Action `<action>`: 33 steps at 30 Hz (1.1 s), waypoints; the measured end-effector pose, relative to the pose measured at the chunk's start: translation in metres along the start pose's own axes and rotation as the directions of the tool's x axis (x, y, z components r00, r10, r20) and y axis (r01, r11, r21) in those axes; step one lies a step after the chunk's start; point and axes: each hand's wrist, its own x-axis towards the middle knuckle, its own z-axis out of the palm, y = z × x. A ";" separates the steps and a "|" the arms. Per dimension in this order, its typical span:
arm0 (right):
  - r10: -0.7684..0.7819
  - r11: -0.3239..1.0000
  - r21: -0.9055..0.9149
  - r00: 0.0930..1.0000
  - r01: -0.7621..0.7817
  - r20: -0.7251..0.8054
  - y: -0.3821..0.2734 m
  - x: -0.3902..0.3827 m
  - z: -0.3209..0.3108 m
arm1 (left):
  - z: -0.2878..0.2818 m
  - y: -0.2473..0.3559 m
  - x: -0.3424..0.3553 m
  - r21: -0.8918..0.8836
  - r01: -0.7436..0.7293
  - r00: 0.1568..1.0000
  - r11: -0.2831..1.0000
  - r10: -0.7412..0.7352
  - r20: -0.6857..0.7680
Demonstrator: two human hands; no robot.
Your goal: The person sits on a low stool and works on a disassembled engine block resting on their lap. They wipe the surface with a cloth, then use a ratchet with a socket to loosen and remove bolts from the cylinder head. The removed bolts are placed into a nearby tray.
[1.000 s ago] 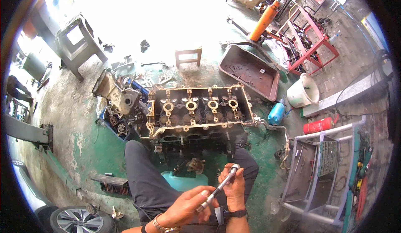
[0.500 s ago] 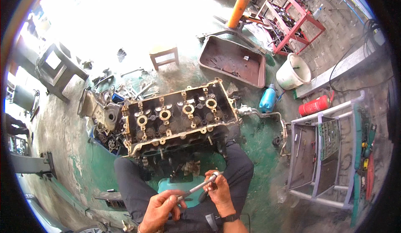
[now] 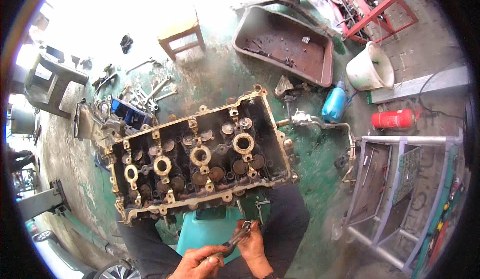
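Note:
My left hand (image 3: 199,263) is closed around the handle of a metal ratchet wrench (image 3: 233,241), low in front of me. My right hand (image 3: 253,244) grips the ratchet's head end, its fingers curled about it. Whether a socket is fitted is hidden by the fingers. Just beyond both hands, a large cylinder head (image 3: 221,151) stands with its open, oil-blackened inside facing up. It has a pale rim and a row of several round openings. Neither hand touches it. Below its near edge is a turquoise plastic stool (image 3: 205,234) between my legs.
Loose wrenches (image 3: 152,93) and a blue tray (image 3: 127,113) lie beyond the cylinder head. A brown tub (image 3: 285,44), blue bottle (image 3: 334,104), white bucket (image 3: 369,69) and red fire extinguisher (image 3: 392,119) stand right. Nearer is a grey tool rack (image 3: 375,224); a wooden stool (image 3: 180,34) is farther back.
The view has shifted, and the cylinder head looks larger and nearer. Both hands sit lower in the picture. They still hold the ratchet wrench, its head end now more covered by my right fingers.

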 end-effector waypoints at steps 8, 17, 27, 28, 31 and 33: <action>0.033 0.998 0.051 0.976 -0.022 -0.217 -0.002 0.006 0.014 | 0.008 -0.014 0.044 0.224 -0.197 0.974 0.954 0.217 -0.069; 0.104 0.986 0.160 0.946 -0.057 -0.306 -0.005 0.014 0.016 | 0.020 -0.039 0.059 0.605 -0.461 0.831 0.649 0.556 0.036; 0.142 0.986 0.126 0.947 -0.109 -0.289 -0.005 0.013 0.012 | 0.009 -0.030 0.065 0.297 -0.153 0.925 0.942 0.243 -0.292; 0.162 0.983 0.125 0.949 -0.132 -0.272 -0.004 0.013 0.010 | 0.008 -0.028 0.065 0.271 -0.132 0.926 0.953 0.216 -0.311; 0.148 0.987 0.094 0.949 -0.127 -0.279 -0.002 0.015 0.007 | 0.005 -0.025 0.064 0.202 -0.085 0.925 0.976 0.153 -0.349; 0.142 0.988 0.103 0.958 -0.119 -0.251 -0.001 0.015 0.007 | 0.003 -0.023 0.063 0.163 -0.060 0.924 0.985 0.117 -0.364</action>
